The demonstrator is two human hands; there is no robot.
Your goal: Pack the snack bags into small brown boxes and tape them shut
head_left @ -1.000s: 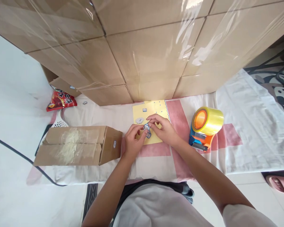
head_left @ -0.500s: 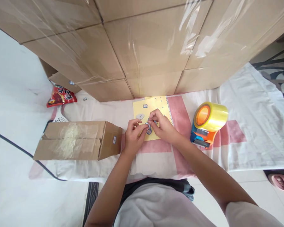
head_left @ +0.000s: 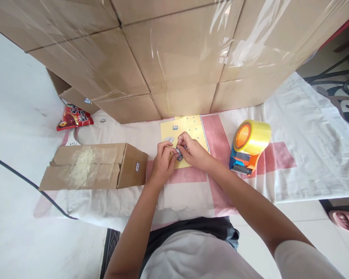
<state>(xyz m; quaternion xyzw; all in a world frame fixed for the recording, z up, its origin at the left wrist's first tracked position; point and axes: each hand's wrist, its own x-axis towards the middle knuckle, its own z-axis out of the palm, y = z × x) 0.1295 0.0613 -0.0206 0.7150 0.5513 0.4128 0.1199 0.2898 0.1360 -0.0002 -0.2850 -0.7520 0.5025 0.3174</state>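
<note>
Both hands are at work over a yellow sheet [head_left: 184,128], laid flat on a pink-and-white cloth [head_left: 182,193]. A small blue-edged piece [head_left: 178,152] sits at the meeting fingertips, above the near half of the sheet. Right hand [head_left: 192,152]: grip appears pinched, thumb and finger grasping that piece. Left hand [head_left: 162,159]: fingertips curled in at the piece's edge; cannot tell whether this grip also holds it or merely steadies it. Progress, by judgement: partway, the handled piece not yet let go. A square piece [head_left: 175,127] and a grey-white oval piece [head_left: 169,139] lie apart on the far part of the sheet, free of both hands; whether either is stuck down, not determinable. Similar small pieces show on the end of the taped box [head_left: 85,166] at left and on the cloth near the red packet [head_left: 75,117]. Tape dispenser [head_left: 247,146] stands right of the sheet, untouched.
</note>
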